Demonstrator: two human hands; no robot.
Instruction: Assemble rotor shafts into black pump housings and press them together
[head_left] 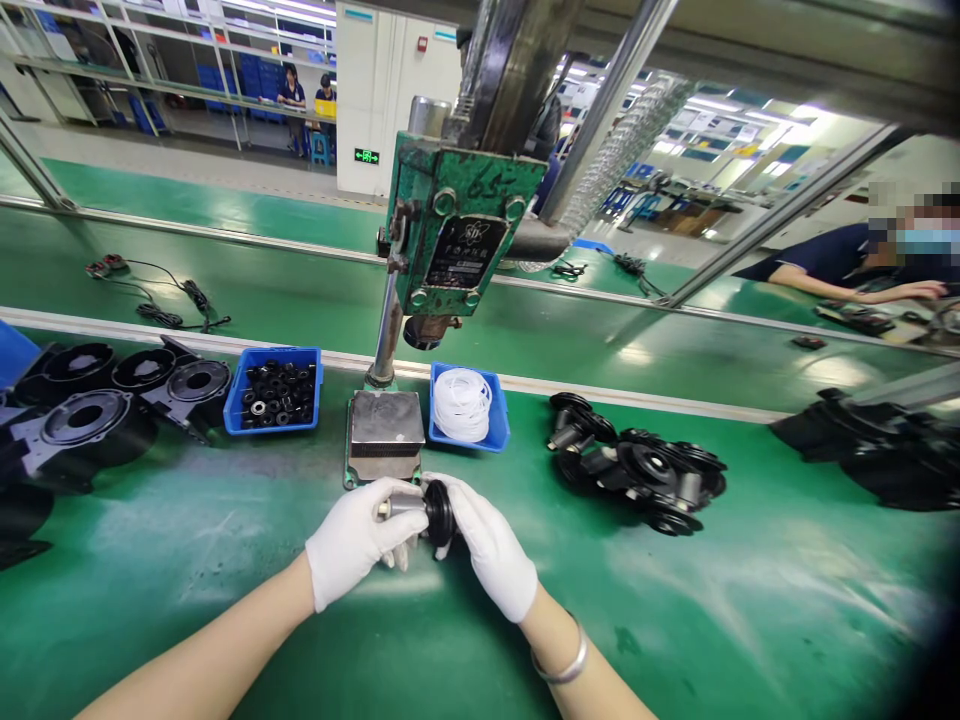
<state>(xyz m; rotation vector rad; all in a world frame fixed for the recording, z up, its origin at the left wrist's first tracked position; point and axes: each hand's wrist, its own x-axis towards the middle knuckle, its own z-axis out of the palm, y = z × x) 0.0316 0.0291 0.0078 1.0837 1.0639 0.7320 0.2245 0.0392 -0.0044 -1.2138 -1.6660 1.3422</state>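
Observation:
White-gloved, my left hand (pixel 360 535) is closed round the silver cylindrical body of a small motor with a black disc (pixel 440 515). My right hand (pixel 487 540), in a matching glove, has its fingers against the far side of the disc. The motor lies roughly sideways, its pale end pointing left. Just beyond both hands stands the metal block (pixel 388 425) on the base of a green bench press (pixel 465 225), whose head hangs above. Some fingertips are hidden behind the part.
A blue bin of small black rings (pixel 319 390) and a blue bin of white tubing (pixel 501 430) flank the press. Black housings (pixel 82 420) lie left, similar motor-and-disc parts (pixel 645 465) right, more black parts (pixel 885 450) far right. A co-worker's arm (pixel 825 283) rests across the bench.

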